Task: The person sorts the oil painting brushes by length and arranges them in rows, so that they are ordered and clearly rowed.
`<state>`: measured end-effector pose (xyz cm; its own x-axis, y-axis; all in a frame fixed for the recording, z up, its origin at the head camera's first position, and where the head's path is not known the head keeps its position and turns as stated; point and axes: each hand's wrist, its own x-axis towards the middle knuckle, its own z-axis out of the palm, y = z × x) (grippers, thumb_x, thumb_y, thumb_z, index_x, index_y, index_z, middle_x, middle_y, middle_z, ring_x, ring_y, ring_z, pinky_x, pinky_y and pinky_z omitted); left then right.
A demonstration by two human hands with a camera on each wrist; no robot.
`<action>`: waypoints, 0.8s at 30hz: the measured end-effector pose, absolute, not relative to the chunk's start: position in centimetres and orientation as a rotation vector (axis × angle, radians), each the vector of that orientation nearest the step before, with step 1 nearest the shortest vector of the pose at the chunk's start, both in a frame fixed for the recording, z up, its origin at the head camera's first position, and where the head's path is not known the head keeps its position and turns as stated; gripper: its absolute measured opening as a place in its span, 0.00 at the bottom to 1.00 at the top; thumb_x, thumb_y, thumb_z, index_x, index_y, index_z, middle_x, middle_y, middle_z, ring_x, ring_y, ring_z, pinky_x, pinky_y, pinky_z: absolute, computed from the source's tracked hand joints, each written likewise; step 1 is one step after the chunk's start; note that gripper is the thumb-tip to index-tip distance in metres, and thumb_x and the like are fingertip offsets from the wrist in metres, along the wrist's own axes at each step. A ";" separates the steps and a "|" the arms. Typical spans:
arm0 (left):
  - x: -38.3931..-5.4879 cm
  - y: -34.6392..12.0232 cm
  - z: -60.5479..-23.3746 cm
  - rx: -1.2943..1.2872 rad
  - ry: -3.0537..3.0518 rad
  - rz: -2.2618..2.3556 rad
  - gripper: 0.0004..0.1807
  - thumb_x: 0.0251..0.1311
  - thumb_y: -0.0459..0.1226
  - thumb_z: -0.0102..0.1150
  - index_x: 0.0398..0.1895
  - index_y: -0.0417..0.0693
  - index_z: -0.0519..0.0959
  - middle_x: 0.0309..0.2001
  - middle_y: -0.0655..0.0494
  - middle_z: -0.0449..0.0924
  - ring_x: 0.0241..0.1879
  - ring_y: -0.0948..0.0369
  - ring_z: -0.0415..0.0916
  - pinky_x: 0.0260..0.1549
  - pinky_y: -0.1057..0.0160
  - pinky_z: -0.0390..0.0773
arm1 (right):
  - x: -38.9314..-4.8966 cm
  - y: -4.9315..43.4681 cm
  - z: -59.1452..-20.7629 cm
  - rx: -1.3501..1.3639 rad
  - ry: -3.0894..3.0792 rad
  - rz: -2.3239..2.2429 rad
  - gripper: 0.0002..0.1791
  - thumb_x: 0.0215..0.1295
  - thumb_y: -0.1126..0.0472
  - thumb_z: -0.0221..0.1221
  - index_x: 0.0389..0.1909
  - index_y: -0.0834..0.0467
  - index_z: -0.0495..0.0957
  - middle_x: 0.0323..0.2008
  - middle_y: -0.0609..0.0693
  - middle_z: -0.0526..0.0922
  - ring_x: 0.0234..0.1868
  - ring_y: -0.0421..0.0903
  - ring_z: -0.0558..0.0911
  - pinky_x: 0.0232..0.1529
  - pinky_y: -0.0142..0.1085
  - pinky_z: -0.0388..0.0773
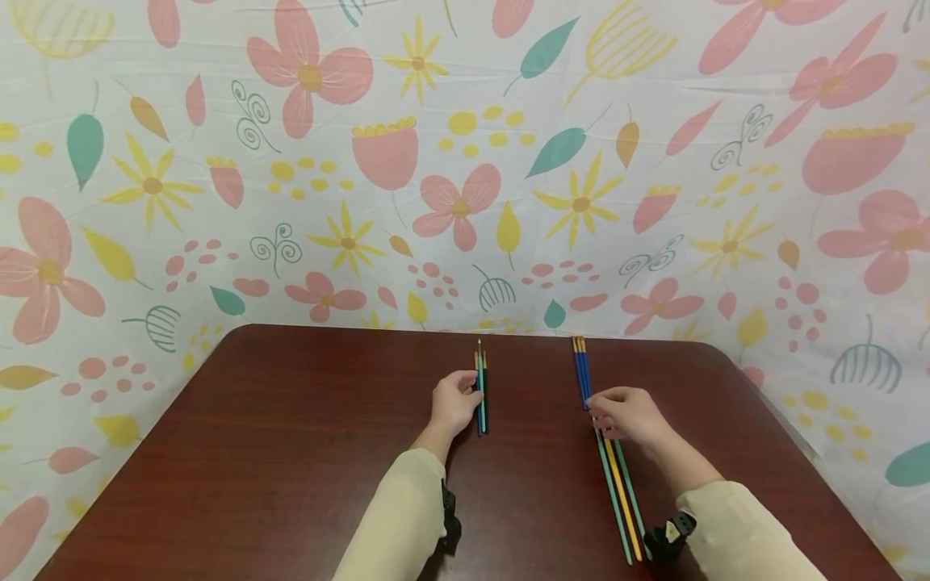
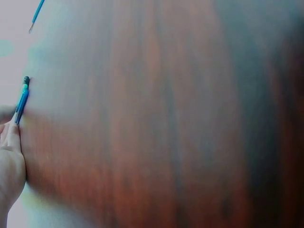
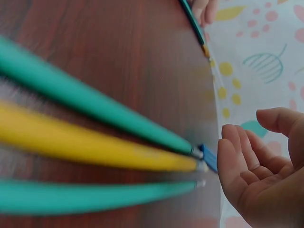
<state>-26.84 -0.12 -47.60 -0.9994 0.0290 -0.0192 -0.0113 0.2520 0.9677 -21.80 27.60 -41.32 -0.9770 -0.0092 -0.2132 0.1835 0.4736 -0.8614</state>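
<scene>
Near the table's back middle, my left hand [image 1: 455, 401] rests beside a small group of thin paintbrushes [image 1: 483, 415], its thumb and fingertips touching or nearly touching their left side. Dark, blue and light-teal handles show there. At the edge of the left wrist view, part of the left hand [image 2: 10, 166] lies by blue handle ends [image 2: 22, 100]. My right hand [image 1: 630, 415] is over the right-hand brushes, its fingers loosely bent and holding nothing in the right wrist view. Blue brushes [image 1: 582, 367] lie beyond it; green and yellow brushes [image 1: 620, 488] lie on its near side.
The dark reddish-brown table [image 1: 291, 452] ends at a flower-patterned cloth [image 1: 458, 161] behind it. A dark device is strapped on each wrist, the right one [image 1: 670, 537] beside the near ends of the green and yellow brushes.
</scene>
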 end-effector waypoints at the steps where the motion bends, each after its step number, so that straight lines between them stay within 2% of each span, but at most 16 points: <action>1: -26.8 -0.1 -47.6 0.018 2.460 1.901 0.19 0.62 0.30 0.57 0.57 0.40 0.75 0.57 0.43 0.75 0.60 0.50 0.72 0.56 0.55 0.78 | -22.0 27.3 -41.3 0.136 2.525 -1.525 0.23 0.67 0.56 0.54 0.53 0.72 0.73 0.41 0.64 0.83 0.35 0.47 0.84 0.38 0.42 0.86; 13: -26.9 -0.1 -47.6 0.028 2.472 1.898 0.19 0.61 0.30 0.57 0.57 0.40 0.75 0.56 0.42 0.76 0.59 0.50 0.73 0.55 0.55 0.78 | -24.1 23.8 -41.4 0.075 2.457 -1.577 0.24 0.68 0.55 0.54 0.54 0.72 0.72 0.46 0.67 0.81 0.40 0.53 0.85 0.40 0.42 0.86; 24: -27.0 -0.2 -47.5 0.017 2.459 1.908 0.19 0.61 0.29 0.57 0.56 0.40 0.75 0.56 0.42 0.76 0.59 0.50 0.73 0.56 0.54 0.78 | -25.9 20.9 -41.9 0.084 2.377 -1.655 0.23 0.68 0.56 0.54 0.54 0.71 0.73 0.46 0.67 0.81 0.38 0.49 0.85 0.37 0.39 0.86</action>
<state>-27.01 -0.17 -47.51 -0.9995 0.0265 -0.0163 -0.0092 0.2485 0.9686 -25.85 20.86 -41.88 -0.9687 -0.0911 -0.2309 0.1849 0.3556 -0.9161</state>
